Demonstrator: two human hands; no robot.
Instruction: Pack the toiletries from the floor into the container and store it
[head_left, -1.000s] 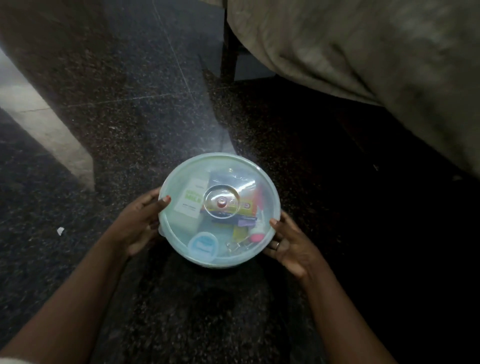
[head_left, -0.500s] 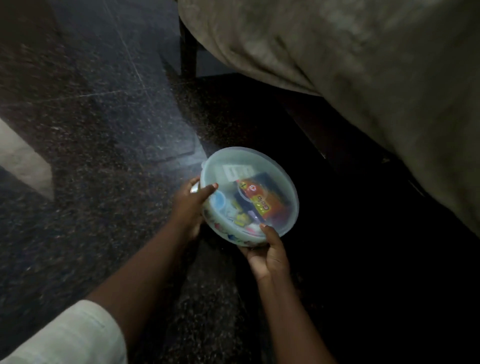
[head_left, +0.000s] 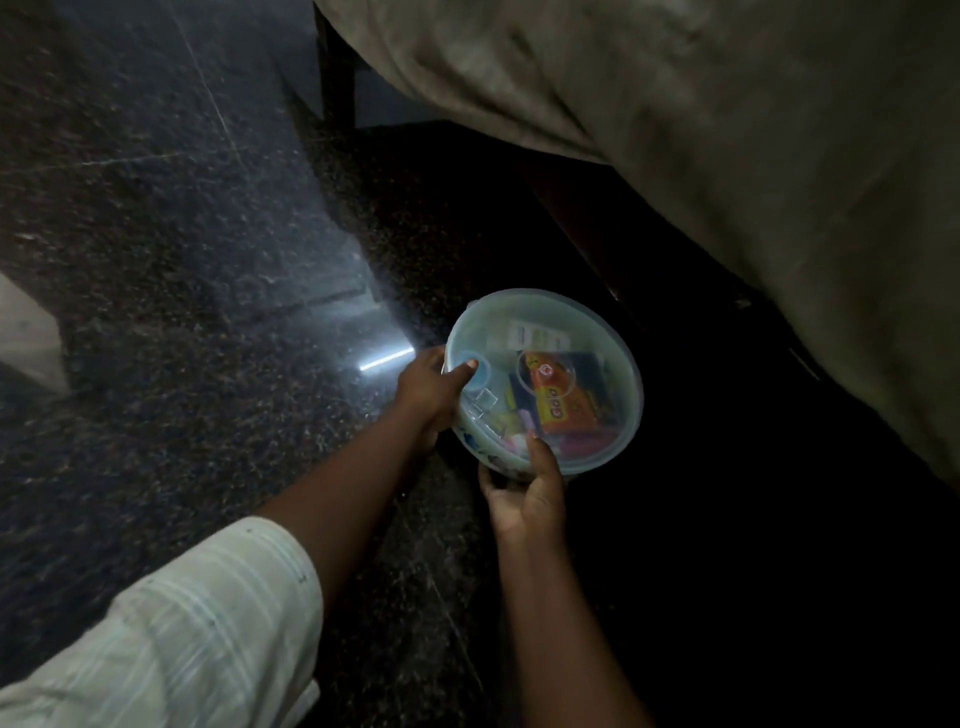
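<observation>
A round pale-blue container (head_left: 613, 332) with a see-through lid is held tilted just above the dark floor. Through the lid I see an orange packet (head_left: 558, 402), a small blue-capped jar (head_left: 480, 370) and other small toiletries. My left hand (head_left: 428, 392) grips its left rim, thumb on the lid. My right hand (head_left: 524, 491) holds it from below at the near edge, thumb on the lid.
A bed draped in beige cloth (head_left: 727, 156) overhangs the upper right, with deep shadow beneath it (head_left: 701, 441). A dark bed leg (head_left: 335, 67) stands at the top. Speckled dark stone floor (head_left: 182, 312) stretches left. A pale wall edge (head_left: 26, 332) sits far left.
The container has moved right and forward toward the shadowed space under the bed, and tilted. Both hands shifted with it; the right hand went from the side rim to underneath.
</observation>
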